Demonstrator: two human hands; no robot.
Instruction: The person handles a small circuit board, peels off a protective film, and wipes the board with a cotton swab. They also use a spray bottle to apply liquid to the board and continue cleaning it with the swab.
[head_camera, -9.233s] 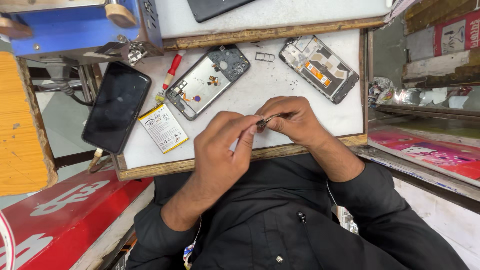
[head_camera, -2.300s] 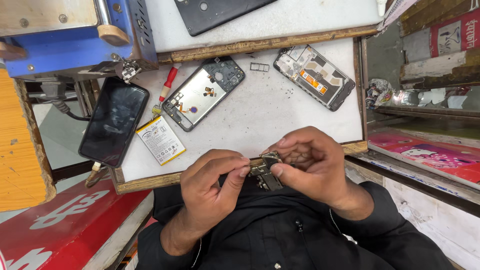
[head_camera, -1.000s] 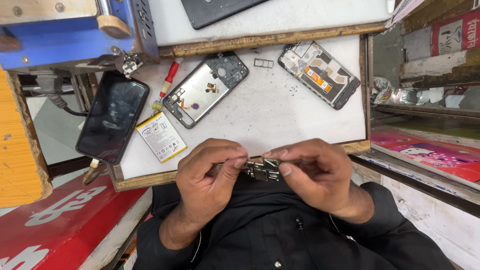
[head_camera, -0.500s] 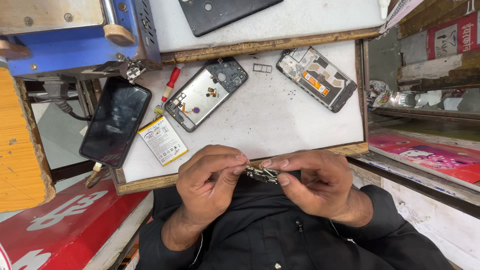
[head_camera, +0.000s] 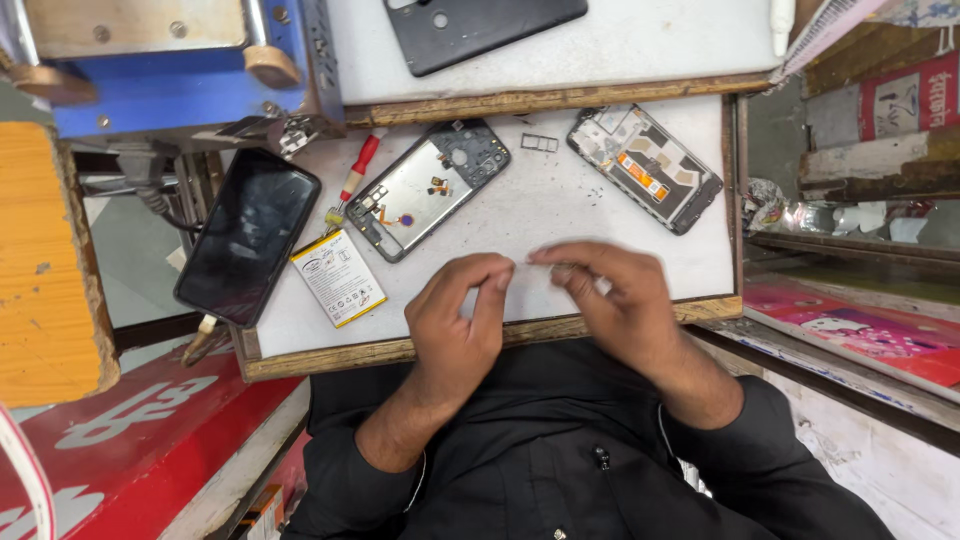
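**White board, opened phones, fingertips almost meeting**

Black and glossy, a smartphone (head_camera: 248, 235) lay screen-up at the left edge of the white work board (head_camera: 560, 215). Just right of it were a white battery (head_camera: 338, 277) and a red-handled screwdriver (head_camera: 358, 172). The opened phone body (head_camera: 430, 188) sat in the upper middle of the frame. Its long axis ran from lower left to upper right, with the camera end pointing to the upper right.

Below it, the left hand (head_camera: 455, 320) hovered with its fingers curled. The right hand (head_camera: 610, 300) reached toward it, fingertips nearly meeting. Both were blurred, so I could not tell whether either pinched a small part.

A SIM tray (head_camera: 540, 143) lay above them. A second stripped phone chassis (head_camera: 645, 165), at the upper right, slanted the other way.

Any fine part there would probably be best worked low over the board, wrists braced on its wooden edge.
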